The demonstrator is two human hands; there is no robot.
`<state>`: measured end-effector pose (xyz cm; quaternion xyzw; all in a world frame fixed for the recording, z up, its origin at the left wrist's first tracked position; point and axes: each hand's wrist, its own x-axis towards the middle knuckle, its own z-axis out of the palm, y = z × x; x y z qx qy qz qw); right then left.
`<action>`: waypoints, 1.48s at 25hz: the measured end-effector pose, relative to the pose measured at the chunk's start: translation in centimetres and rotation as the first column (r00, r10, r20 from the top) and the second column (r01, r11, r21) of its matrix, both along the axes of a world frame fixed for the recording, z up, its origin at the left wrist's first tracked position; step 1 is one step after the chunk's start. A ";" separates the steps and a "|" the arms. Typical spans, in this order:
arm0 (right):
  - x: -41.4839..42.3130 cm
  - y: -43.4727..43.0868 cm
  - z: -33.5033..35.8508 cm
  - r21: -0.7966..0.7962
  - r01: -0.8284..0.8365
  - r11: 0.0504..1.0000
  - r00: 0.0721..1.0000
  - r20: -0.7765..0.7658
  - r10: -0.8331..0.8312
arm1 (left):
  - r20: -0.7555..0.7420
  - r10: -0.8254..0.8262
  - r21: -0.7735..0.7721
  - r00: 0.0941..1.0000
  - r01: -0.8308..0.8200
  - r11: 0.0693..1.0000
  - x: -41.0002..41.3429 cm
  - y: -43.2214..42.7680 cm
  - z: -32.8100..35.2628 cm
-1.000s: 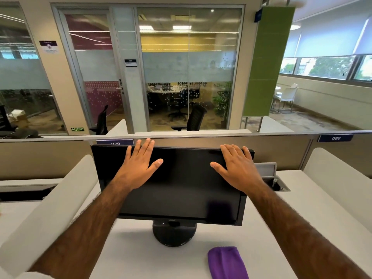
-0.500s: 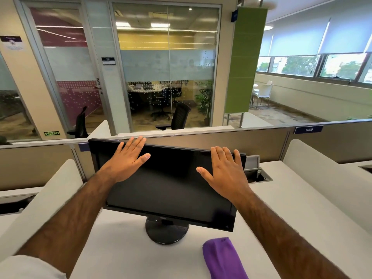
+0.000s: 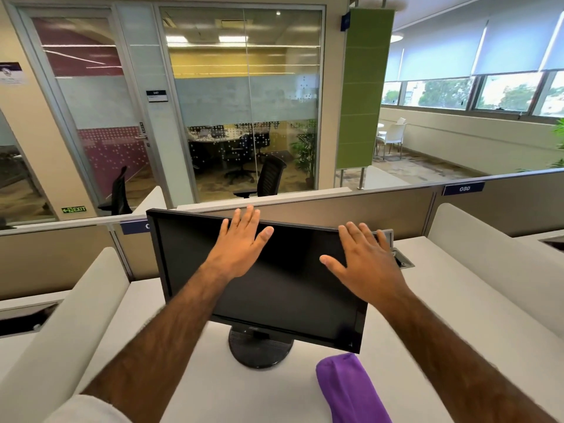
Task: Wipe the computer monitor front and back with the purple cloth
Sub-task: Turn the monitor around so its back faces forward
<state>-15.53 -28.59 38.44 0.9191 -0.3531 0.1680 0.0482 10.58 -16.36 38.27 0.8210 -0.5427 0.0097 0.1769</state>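
Zero wipes done, as far as I'm judging: purple cloth (image 3: 348,389) is lying folded on the desk (image 3: 232,395), just in front of the computer monitor's (image 3: 189,264) lower right corner, with neither hand on it. Left hand (image 3: 241,248) is lying flat over the top-middle of the screen, fingers (image 3: 250,218) straight and spread, tips reaching past the top bezel. Right hand (image 3: 363,264) is doing the same near the upper right corner, fingers (image 3: 351,236) straight, gripping nothing. Can't tell whether the palms are pressing the glass or hovering.

Monitor is sitting skewed on its round stand base (image 3: 259,349), right edge nearer the person. I'm reading this as repositioning, so front and back are both left to do.

Grey partition (image 3: 351,212) is running close behind the monitor, so back access is looking tight. Open cable box (image 3: 404,261) is sitting just beside the rear right corner. White side divider (image 3: 79,315) is flanking the desk on the left.
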 end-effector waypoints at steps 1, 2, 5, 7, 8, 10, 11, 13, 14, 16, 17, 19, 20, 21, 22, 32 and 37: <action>-0.3 -0.4 0.1 0.019 -0.001 1.000 1.000 -0.007 0.001 | -0.008 0.012 -0.010 1.000 -0.012 1.000 -0.1 -0.1 -0.3; -0.6 -0.8 0.1 0.036 -0.015 0.999 1.000 -0.013 0.016 | -0.011 0.017 -0.016 1.000 -0.017 1.000 -0.1 -0.2 -0.4; -0.9 -1.4 0.2 0.076 -0.063 0.995 0.998 -0.001 0.064 | -0.008 0.006 -0.020 1.000 -0.006 1.000 0.2 -0.2 -0.5; -1.0 -1.2 0.0 0.066 -0.060 0.996 0.998 0.008 0.060 | -0.009 -0.013 -0.018 1.000 0.013 1.000 0.4 -0.1 -0.5; -1.0 -0.9 -0.3 0.047 -0.051 0.998 0.999 0.013 0.051 | -0.013 -0.027 -0.015 1.000 0.027 1.000 0.6 -0.1 -0.5; -0.9 -0.1 -0.7 -0.001 -0.029 1.000 0.999 0.030 0.029 | -0.024 -0.058 -0.009 0.998 0.058 0.998 1.1 0.1 -0.6; -0.9 0.3 -0.9 -0.020 -0.018 1.000 0.999 0.041 0.019 | -0.028 -0.073 -0.009 0.997 0.073 0.997 1.3 0.2 -0.6; -0.8 1.3 -1.1 -0.053 0.012 0.999 0.999 0.043 -0.010 | -0.037 -0.095 -0.007 0.995 0.095 0.995 1.9 0.3 -0.5; -0.7 1.9 -1.3 -0.068 0.031 0.997 0.999 0.035 -0.029 | -0.042 -0.101 -0.004 0.994 0.101 0.995 2.2 0.4 -0.4; -0.7 3.1 -1.4 -0.091 0.065 0.994 0.998 0.014 -0.064 | -0.053 -0.106 0.007 0.993 0.106 0.994 2.5 0.4 -0.1; -0.6 3.8 -1.4 -0.101 0.080 0.992 0.997 0.003 -0.080 | -0.056 -0.108 0.012 0.993 0.109 0.994 2.5 0.4 0.1; -0.6 5.1 -1.5 -0.124 0.110 0.986 0.994 -0.006 -0.112 | -0.053 -0.115 0.012 0.992 0.116 0.993 2.6 0.3 0.2; -0.6 5.7 -1.5 -0.133 0.122 0.984 0.992 -0.002 -0.123 | -0.053 -0.120 0.007 0.991 0.121 0.993 2.7 0.3 0.3; -0.6 6.4 -1.5 -0.141 0.129 0.982 0.991 0.004 -0.130 | -0.057 -0.125 0.001 0.990 0.126 0.992 2.7 0.3 0.3; -0.6 7.1 -1.5 -0.150 0.132 0.980 0.991 0.011 -0.132 | -0.065 -0.129 -0.005 0.990 0.129 0.992 2.8 0.4 0.3; -0.3 14.4 -2.4 -0.127 0.094 0.987 0.995 0.032 -0.091 | -0.069 -0.128 -0.015 0.989 0.127 0.992 3.7 -0.2 0.2; -2.0 12.4 1.2 0.068 -0.123 0.990 0.990 0.077 0.117 | -0.052 -0.081 0.035 0.995 0.083 0.996 2.6 -0.2 0.9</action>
